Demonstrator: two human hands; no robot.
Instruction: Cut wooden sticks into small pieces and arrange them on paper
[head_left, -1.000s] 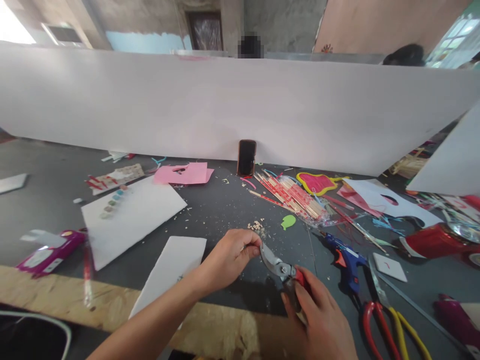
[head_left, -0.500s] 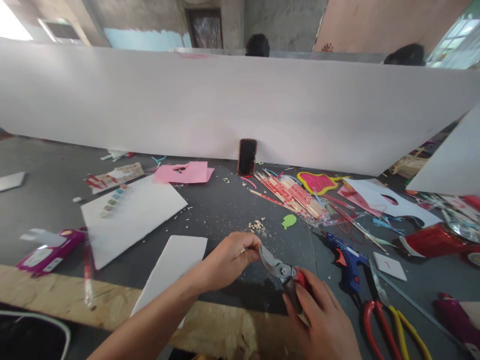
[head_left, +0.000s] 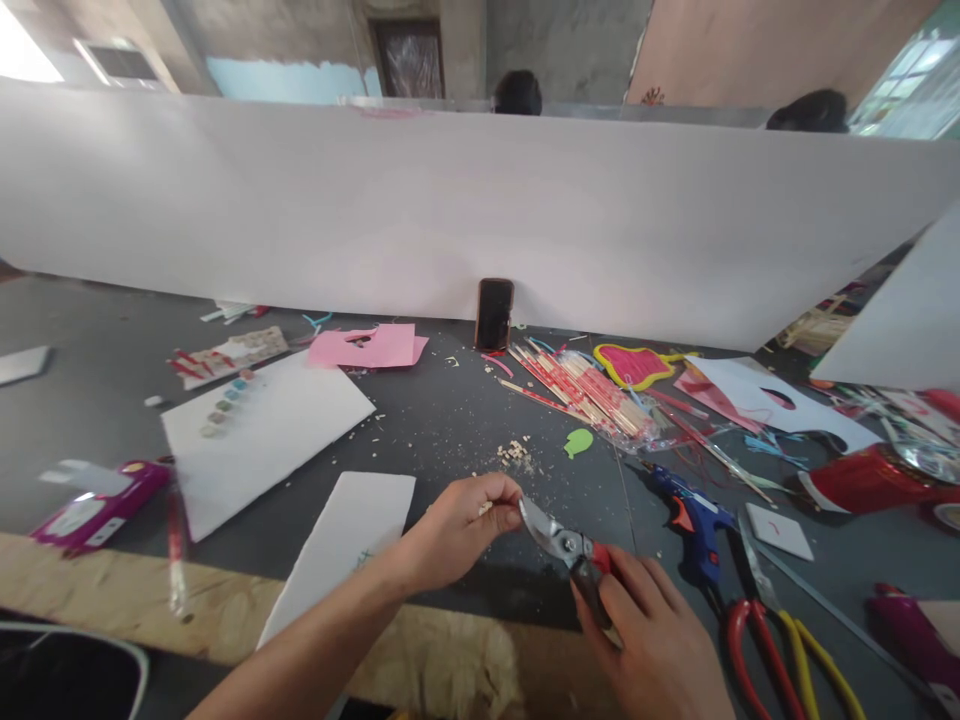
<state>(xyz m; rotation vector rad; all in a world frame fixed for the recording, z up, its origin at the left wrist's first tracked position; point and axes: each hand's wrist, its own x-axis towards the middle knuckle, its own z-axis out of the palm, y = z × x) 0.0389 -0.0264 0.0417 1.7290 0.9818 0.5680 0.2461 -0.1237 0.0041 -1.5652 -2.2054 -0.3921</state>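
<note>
My left hand [head_left: 469, 525] is closed in a pinch at the middle of the table, its fingertips at the tip of the pruning shears. Something small and pale shows between its fingers, too small to name. My right hand [head_left: 649, 620] is wrapped round the red and dark handles of the pruning shears [head_left: 559, 540], whose metal blades point up and left to my left fingertips. A small pile of pale cut bits [head_left: 514, 453] lies just beyond my hands, with a green cutout [head_left: 578, 442] to its right.
A phone [head_left: 494, 315] leans on the white partition [head_left: 420, 220]. Red-patterned sticks [head_left: 577, 390] lie behind the green cutout. To the right are a blue glue gun [head_left: 697, 525], a red can [head_left: 862, 482] and scissors [head_left: 757, 625]; white boards [head_left: 262, 430] lie left.
Both hands have shifted very slightly, the right hand and shears a little down and to the right. The things on the table lie as before.
</note>
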